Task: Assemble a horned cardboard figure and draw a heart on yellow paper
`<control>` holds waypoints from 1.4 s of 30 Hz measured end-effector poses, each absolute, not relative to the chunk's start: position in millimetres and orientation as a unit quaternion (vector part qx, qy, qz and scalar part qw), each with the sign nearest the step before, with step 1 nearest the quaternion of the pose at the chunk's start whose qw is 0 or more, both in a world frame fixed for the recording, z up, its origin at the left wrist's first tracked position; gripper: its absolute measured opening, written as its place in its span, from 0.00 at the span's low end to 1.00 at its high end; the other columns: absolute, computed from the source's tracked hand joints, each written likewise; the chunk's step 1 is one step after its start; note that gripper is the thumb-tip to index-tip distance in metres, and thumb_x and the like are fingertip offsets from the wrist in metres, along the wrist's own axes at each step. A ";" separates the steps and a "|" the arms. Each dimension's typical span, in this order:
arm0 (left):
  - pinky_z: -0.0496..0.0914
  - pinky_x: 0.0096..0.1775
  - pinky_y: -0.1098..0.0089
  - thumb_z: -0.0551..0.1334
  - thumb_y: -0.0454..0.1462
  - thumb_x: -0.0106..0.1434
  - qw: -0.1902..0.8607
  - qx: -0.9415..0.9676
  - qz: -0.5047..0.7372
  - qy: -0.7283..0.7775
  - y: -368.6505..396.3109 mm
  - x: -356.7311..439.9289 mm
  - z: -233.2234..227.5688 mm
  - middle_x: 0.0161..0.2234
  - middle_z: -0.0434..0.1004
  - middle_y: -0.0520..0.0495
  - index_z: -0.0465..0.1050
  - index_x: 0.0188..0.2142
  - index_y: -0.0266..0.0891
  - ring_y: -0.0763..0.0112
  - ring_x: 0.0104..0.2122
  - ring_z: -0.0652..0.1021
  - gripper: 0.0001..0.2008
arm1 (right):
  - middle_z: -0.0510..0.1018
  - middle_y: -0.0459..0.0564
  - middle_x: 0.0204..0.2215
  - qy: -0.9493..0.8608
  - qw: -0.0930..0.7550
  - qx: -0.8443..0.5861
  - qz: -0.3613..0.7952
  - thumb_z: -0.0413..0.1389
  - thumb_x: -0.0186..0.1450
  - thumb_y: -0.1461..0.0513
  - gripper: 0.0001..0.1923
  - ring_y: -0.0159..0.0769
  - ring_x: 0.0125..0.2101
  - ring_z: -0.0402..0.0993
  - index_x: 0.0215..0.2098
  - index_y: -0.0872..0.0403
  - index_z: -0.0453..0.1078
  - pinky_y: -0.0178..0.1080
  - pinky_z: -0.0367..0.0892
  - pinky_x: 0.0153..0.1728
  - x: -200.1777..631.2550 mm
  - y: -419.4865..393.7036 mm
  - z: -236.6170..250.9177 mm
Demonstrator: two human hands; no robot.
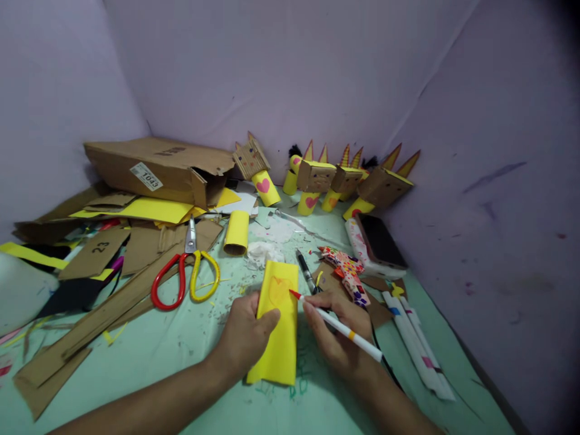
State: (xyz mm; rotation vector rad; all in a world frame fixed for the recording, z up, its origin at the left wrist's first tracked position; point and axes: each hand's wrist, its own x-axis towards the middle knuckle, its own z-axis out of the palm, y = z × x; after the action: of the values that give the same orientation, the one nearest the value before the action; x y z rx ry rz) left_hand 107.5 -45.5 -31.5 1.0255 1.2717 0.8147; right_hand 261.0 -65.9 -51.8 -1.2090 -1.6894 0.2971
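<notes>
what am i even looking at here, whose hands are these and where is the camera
There is one picture, taken by a camera worn on a person's head, looking forward and down, so the two bare hands are that person's own; there is no machine. The left hand presses down a yellow paper strip with a faint heart outline on it. The right hand holds a white pencil with a red tip touching that heart. They work on a green table scattered with paper scraps. Around them lie red and yellow scissors, cardboard pieces, a torn cardboard box, a yellow paper roll, a black pen and a phone. Small cardboard-headed figures stand along the back wall.
</notes>
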 end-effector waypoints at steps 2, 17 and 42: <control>0.67 0.22 0.73 0.60 0.34 0.48 0.610 0.446 0.354 0.551 -45.3 107.4 -31.5 0.20 0.73 0.52 0.70 0.25 0.35 0.71 0.20 0.73 0.03 | 0.77 0.49 0.21 -0.715 0.491 -0.477 0.140 0.55 0.57 0.66 0.04 0.36 0.20 0.74 0.30 0.53 0.71 0.36 0.68 0.20 262.1 -65.6 -52.6; 0.66 0.22 0.74 0.60 0.32 0.48 0.595 0.458 0.352 0.559 -45.0 106.8 -30.7 0.19 0.74 0.51 0.71 0.24 0.35 0.71 0.20 0.74 0.02 | 0.76 0.48 0.20 -0.690 0.489 -0.514 0.143 0.55 0.58 0.63 0.03 0.36 0.20 0.73 0.28 0.53 0.71 0.36 0.67 0.19 263.3 -64.9 -49.9; 0.67 0.22 0.72 0.60 0.36 0.47 0.606 0.464 0.340 0.549 -44.5 106.7 -30.5 0.21 0.74 0.49 0.70 0.26 0.33 0.70 0.21 0.73 0.07 | 0.78 0.48 0.22 -0.656 0.505 -0.546 0.132 0.55 0.58 0.61 0.05 0.37 0.21 0.74 0.28 0.53 0.72 0.36 0.69 0.21 264.7 -57.9 -56.2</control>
State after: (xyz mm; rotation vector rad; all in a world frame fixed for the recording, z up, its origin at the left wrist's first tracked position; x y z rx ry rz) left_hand 106.7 -44.5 -30.5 1.0724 1.2690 0.7872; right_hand 264.7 -57.9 -56.2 -1.3182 -1.5822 0.3181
